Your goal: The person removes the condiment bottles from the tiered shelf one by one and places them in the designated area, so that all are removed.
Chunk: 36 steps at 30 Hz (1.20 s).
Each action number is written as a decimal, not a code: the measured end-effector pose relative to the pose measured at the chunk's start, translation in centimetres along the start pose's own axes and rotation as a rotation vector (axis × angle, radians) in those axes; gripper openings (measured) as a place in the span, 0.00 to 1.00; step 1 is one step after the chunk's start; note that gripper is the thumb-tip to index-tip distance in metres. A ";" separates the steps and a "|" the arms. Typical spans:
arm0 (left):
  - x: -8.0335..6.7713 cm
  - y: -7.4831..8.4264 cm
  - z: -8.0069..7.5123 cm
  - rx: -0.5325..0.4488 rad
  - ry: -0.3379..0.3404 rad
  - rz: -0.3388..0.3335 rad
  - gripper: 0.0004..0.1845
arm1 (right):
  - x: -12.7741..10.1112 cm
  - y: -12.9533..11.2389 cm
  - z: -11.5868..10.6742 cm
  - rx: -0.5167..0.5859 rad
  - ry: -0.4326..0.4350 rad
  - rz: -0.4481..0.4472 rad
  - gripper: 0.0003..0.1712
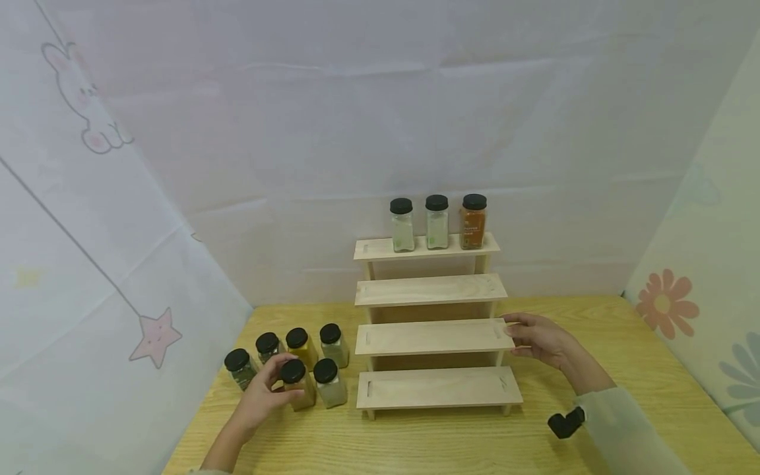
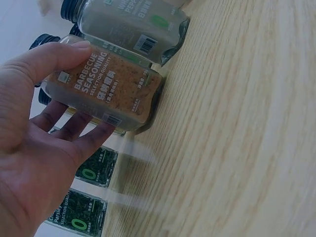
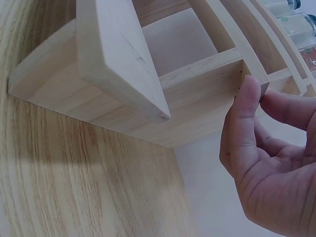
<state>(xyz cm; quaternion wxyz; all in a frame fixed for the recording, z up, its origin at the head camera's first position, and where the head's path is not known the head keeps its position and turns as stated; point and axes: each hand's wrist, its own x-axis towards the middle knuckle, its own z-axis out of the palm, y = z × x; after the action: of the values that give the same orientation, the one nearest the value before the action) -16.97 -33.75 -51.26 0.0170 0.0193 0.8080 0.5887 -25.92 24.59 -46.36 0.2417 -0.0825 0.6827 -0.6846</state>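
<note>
My left hand (image 1: 260,399) grips a barbecue seasoning jar (image 2: 111,84), a clear spice jar with a black lid and brown contents. The thumb lies on one side and the fingers on the other; the jar stands at the table, and whether its base touches cannot be told. Right beside it is a white pepper jar (image 2: 136,22). At the right end of a four-tier wooden spice rack (image 1: 433,338), my right hand (image 1: 545,342) pinches the corner of the second shelf from the bottom between thumb and fingers. Three spice jars (image 1: 437,224) stand on the top shelf.
Behind the left hand stand several more spice jars, including a yellow one (image 1: 304,349), a pale one (image 1: 335,346) and a dark green parsley jar (image 2: 76,212). A printed cloth (image 1: 297,165) hangs behind the wooden table (image 1: 427,442).
</note>
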 end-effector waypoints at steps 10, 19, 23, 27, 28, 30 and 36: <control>0.1 0.5 -0.7 0.067 -0.046 0.050 0.37 | 0.0 0.1 0.0 0.007 -0.007 -0.009 0.42; 0.6 4.8 -2.0 0.191 -0.107 0.215 0.33 | 0.0 0.1 0.0 0.008 0.009 -0.006 0.42; 1.5 7.4 -2.2 0.231 -0.122 0.278 0.32 | 0.0 0.1 -0.1 0.015 0.016 -0.003 0.41; 2.6 9.5 -2.1 0.238 -0.135 0.294 0.32 | 0.0 0.1 -0.1 0.019 0.016 -0.004 0.41; 2.9 9.9 -2.0 0.239 -0.137 0.294 0.31 | 0.0 0.1 -0.1 0.020 0.015 -0.004 0.41; 3.6 10.6 -1.8 0.256 -0.144 0.318 0.31 | 0.0 0.1 0.0 0.020 0.011 -0.003 0.41; 5.5 12.7 -0.5 0.296 -0.162 0.387 0.30 | 0.1 0.1 0.0 0.021 0.013 -0.004 0.40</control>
<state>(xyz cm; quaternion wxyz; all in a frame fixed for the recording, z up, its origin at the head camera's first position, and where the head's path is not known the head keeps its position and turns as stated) -22.31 -30.07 -39.08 -0.0341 0.2228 0.8625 0.4530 -25.94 24.58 -46.51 0.2366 -0.0768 0.6769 -0.6928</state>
